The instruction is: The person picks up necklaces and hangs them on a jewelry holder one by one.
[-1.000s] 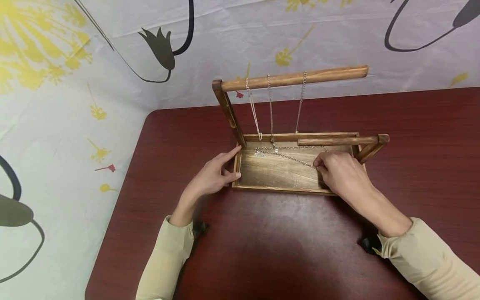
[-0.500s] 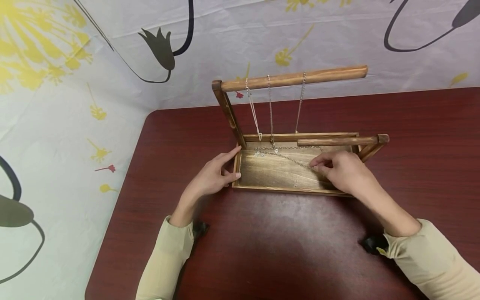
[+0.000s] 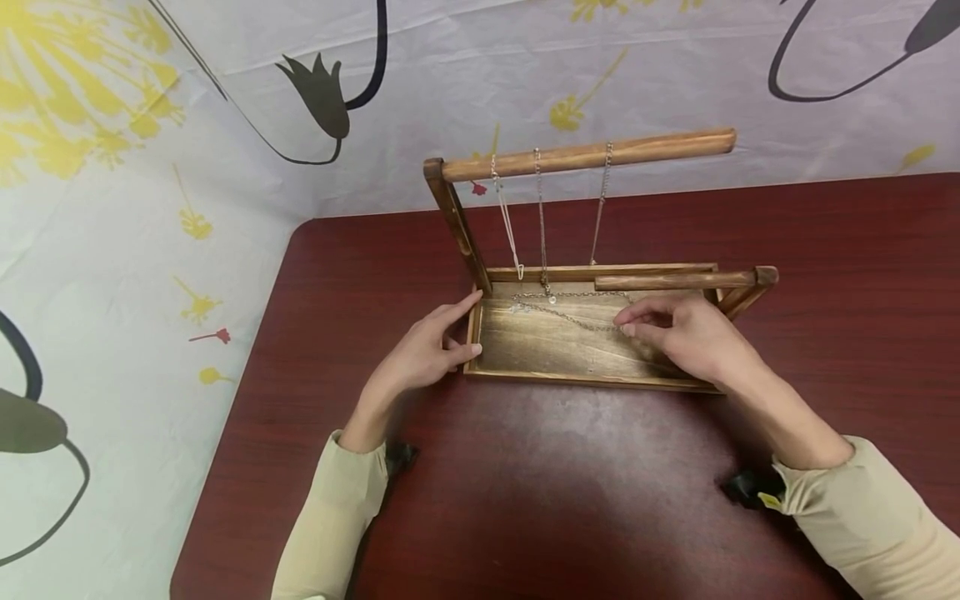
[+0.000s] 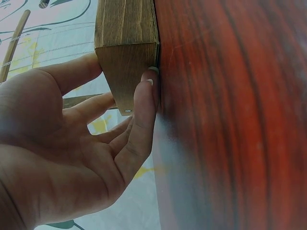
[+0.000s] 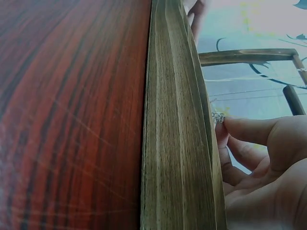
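Note:
A chain necklace lies in a long loop on the floor of the shallow wooden tray, its pale pendant toward the tray's left end. Between thumb and fingertips my right hand pinches the chain's right end; the right wrist view shows the pinched links just past the tray's front wall. My left hand rests against the tray's left end, fingers fairly straight. In the left wrist view its fingers touch the end wall without wrapping round it.
From the tray's left post rises a long wooden bar with three necklaces hanging, among them a pale one. A shorter lower bar reaches leftward from the right post, over the tray. Behind the dark red table hangs a patterned cloth.
My right hand has shifted a little to the left, still pinching the chain. The loop's right end has moved left with it. The left hand stays where it was.

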### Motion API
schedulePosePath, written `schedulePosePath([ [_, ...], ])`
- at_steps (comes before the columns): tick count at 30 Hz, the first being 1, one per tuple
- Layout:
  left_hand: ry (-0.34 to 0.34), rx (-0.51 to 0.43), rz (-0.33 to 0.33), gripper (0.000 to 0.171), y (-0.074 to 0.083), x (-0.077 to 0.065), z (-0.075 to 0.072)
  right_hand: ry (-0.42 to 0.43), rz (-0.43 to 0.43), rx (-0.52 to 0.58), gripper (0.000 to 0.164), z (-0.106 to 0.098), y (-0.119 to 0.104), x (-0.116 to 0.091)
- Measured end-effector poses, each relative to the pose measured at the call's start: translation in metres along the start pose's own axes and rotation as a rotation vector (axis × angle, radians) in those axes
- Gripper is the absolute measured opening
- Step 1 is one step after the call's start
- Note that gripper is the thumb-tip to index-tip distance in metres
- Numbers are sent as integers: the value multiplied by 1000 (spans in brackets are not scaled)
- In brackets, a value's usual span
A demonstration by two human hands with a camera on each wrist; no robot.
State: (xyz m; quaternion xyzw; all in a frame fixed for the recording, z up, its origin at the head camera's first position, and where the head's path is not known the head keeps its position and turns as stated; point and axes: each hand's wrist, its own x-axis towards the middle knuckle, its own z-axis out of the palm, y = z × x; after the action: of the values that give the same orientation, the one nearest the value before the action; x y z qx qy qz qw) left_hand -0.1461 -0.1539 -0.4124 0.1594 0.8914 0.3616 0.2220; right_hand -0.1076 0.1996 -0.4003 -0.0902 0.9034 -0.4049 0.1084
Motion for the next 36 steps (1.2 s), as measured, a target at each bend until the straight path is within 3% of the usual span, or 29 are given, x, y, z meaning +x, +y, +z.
schedulePosePath([
  [7, -1, 2, 1, 78, 0, 0, 0, -20, 12, 59, 20, -1, -1, 1],
  [19, -3, -2, 3, 77, 1, 0, 0, -147, 71, 518, 29, 3, -2, 0],
  [32, -3, 4, 14, 77, 0, -1, 0, -168, 86, 925, 41, -1, -11, -6],
  [36, -2, 9, 12, 77, 1, -1, 0, -181, 105, 1002, 34, -3, -13, -8],
])
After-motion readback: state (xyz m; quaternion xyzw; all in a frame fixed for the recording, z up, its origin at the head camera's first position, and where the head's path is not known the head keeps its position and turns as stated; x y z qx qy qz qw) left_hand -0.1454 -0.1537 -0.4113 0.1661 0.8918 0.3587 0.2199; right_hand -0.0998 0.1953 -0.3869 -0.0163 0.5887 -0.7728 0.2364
